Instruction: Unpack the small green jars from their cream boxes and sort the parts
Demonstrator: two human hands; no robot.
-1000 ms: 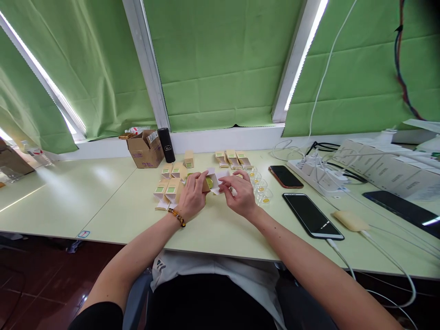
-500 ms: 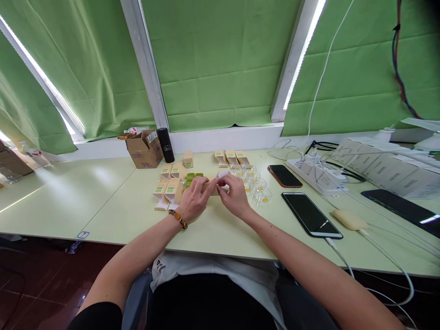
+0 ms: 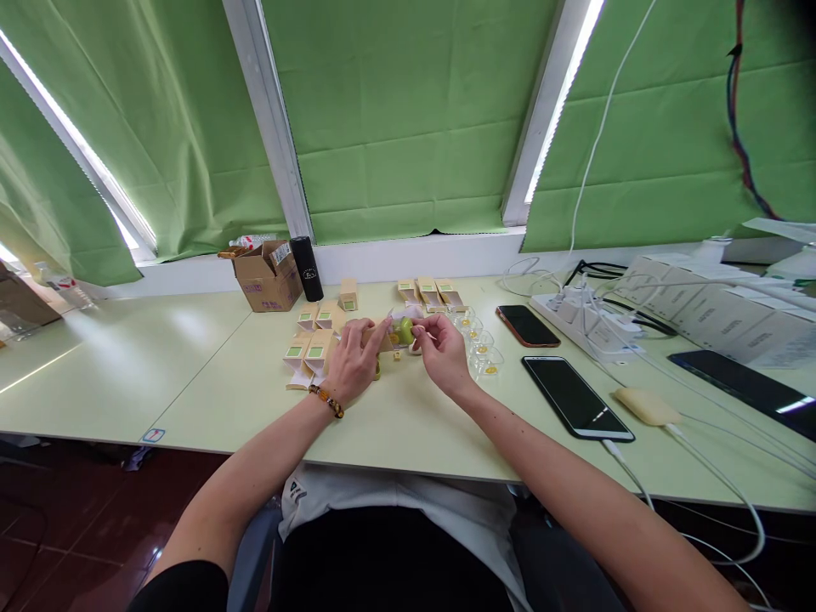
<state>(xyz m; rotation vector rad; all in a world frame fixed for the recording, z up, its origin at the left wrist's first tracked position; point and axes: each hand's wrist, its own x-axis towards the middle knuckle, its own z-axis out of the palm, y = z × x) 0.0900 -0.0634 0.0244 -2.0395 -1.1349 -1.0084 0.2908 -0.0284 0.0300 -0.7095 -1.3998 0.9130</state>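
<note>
My left hand [image 3: 354,359], with a beaded bracelet at the wrist, is closed round a small tan paper box [image 3: 384,338] lying on its side. At the box's open end, a glossy green rounded piece [image 3: 403,330] shows beside white flaps. My right hand [image 3: 444,353] has thumb and forefinger pinched at the green piece's right edge; the fingers partly hide the contact. Close to my left hand stand several tan boxes [image 3: 322,347] with green labels and open flaps. Several clear plastic pieces with yellow dots [image 3: 488,360] lie right of my right hand.
Three more tan boxes [image 3: 431,293] stand at the back. A cardboard carton [image 3: 264,282] and a black bottle [image 3: 307,270] are at back left. On the right lie phones [image 3: 577,399], a power strip [image 3: 586,319], a cream-coloured block [image 3: 647,406] and cables.
My hands have moved apart a little, the left shifting left and the right shifting right. The green piece between them has come into view at the box's end.
</note>
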